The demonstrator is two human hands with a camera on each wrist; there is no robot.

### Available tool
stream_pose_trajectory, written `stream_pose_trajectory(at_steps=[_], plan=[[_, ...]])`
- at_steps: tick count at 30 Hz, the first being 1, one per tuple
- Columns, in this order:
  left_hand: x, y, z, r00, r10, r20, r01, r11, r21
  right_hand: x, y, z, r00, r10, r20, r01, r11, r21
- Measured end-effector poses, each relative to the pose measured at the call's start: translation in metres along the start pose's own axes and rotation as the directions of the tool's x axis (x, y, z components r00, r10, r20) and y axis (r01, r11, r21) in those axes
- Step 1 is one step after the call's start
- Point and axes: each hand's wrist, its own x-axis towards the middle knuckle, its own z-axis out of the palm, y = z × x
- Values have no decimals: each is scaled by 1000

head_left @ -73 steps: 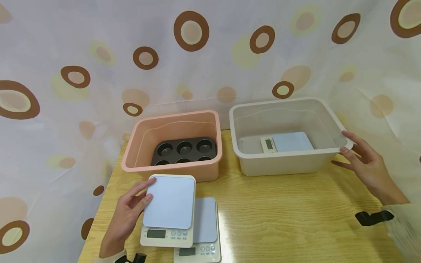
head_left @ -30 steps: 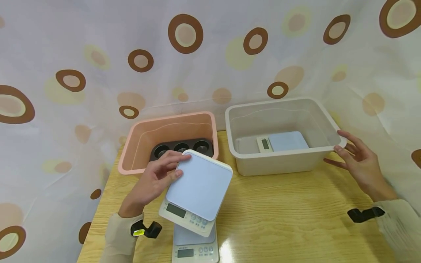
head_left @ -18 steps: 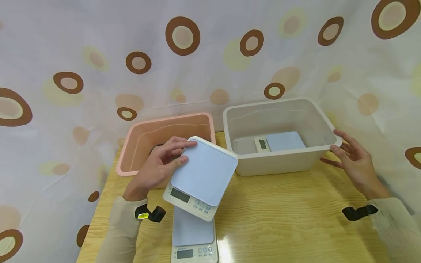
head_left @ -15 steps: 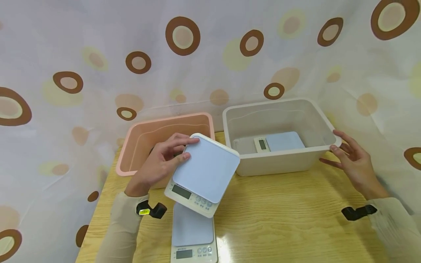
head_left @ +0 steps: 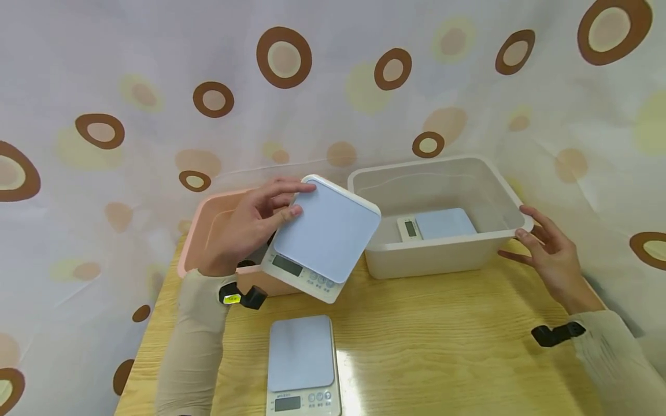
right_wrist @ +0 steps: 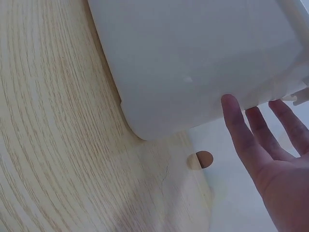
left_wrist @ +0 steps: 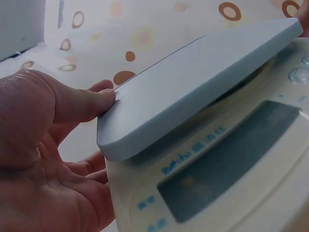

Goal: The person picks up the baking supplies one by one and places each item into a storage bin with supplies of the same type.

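My left hand [head_left: 241,225] grips a white kitchen scale [head_left: 328,231] by its left edge, thumb on the pale platform. This scale is tilted and raised in front of the pink bin and the grey bin's left end. In the left wrist view, the thumb [left_wrist: 82,102] presses the platform while other fingers reach behind the body. My right hand [head_left: 557,260] holds the right front corner of the grey bin [head_left: 432,257] by its rim. Inside that bin lies another kitchen scale [head_left: 446,223], its display toward the left. A third scale [head_left: 302,352] lies flat on the table.
The pink bin [head_left: 193,245] stands at the back left, largely hidden by my left hand and the held scale. Only a dark bit of the muffin pan [head_left: 245,263] inside it shows. A patterned sheet [head_left: 322,98] rises behind the wooden table [head_left: 426,341].
My left hand has lifted the scale off the one beneath and carried it up, rightward and away from me, turning it askew. My right hand stays on the grey bin's corner.
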Motion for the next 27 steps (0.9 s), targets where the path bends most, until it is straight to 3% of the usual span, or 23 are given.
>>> stream_pose_trajectory(at_steps=[11, 17, 27], plan=[[60, 14, 18, 994, -8, 113, 3, 999, 47, 2, -1, 0, 1000, 1, -15, 0, 997, 76], [89, 17, 31, 986, 6, 166, -8, 1000, 14, 1, 0, 1, 1000, 2, -9, -1, 996, 95], [136, 20, 46, 975, 0, 222, -29, 991, 127, 3, 6, 4, 1000, 2, -6, -2, 995, 96]])
